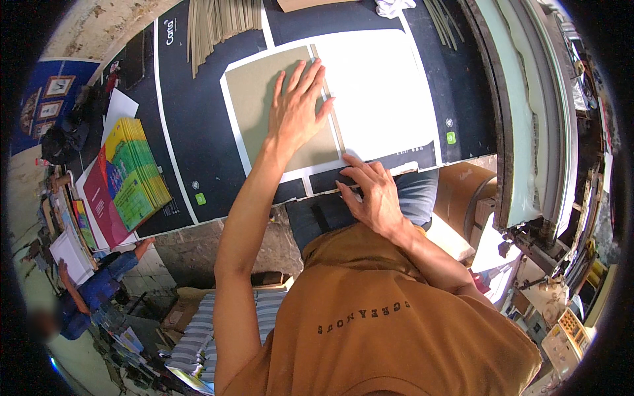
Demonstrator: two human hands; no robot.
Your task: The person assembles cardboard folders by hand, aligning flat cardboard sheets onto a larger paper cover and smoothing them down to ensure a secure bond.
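A white sheet (386, 92) with trimmed corners lies on the dark table, a grey-brown board (247, 99) covering most of its left half. Along the board's right edge runs a narrow strip of similar board (335, 129), with a thin white gap between them. My left hand (298, 109) rests flat on the board, fingers spread, its fingertips and thumb reaching toward the gap and strip. At the near end of the strip is my right hand (375, 193), its fingers bent and apart. One fingertip touches or nearly touches the strip's end; I see nothing held.
Stacked board strips (221, 26) lie at the far left, a few thinner strips (444, 23) at the far right. A pile of colourful printed covers (135, 171) sits on the left. A long metal-framed machine (528, 119) borders the table's right. Another person (99, 290) is at lower left.
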